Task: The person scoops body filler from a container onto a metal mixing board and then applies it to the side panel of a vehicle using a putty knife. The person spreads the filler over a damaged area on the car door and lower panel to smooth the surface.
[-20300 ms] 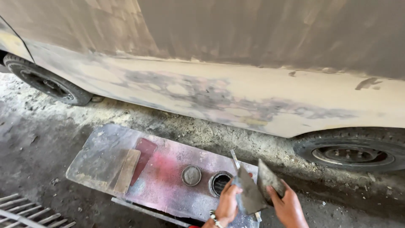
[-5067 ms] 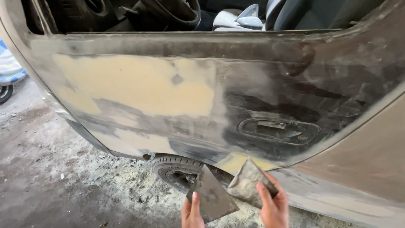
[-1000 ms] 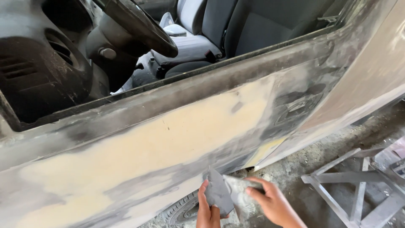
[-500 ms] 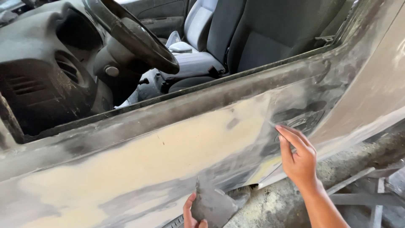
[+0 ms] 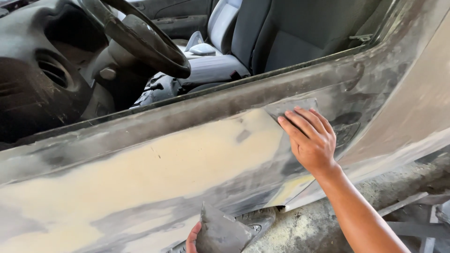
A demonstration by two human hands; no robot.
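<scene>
Looks like the filler-spreading step on this car door (image 5: pixel 187 159). The right hand (image 5: pixel 311 140) has its fingers fairly flat and close together, pressing a thin grey spreader (image 5: pixel 290 107) against the panel right at the edge of the big tan filler patch (image 5: pixel 154 173), just below the window sill. The left hand (image 5: pixel 193 239) is down at the bottom edge of the frame, gripping a second grey board (image 5: pixel 222 232) smeared with dried putty — only a bit of that hand shows.

My guess is the next move needs a steady, even drag of the spreader across the panel, keeping the blade flat against the curve. The recessed door handle area (image 5: pixel 347 131) sits right beside the hand — could catch the blade. Steering wheel (image 5: pixel 145 42) and seat (image 5: pixel 281 37) sit behind the open window, tyre (image 5: pixel 255 222) below.
</scene>
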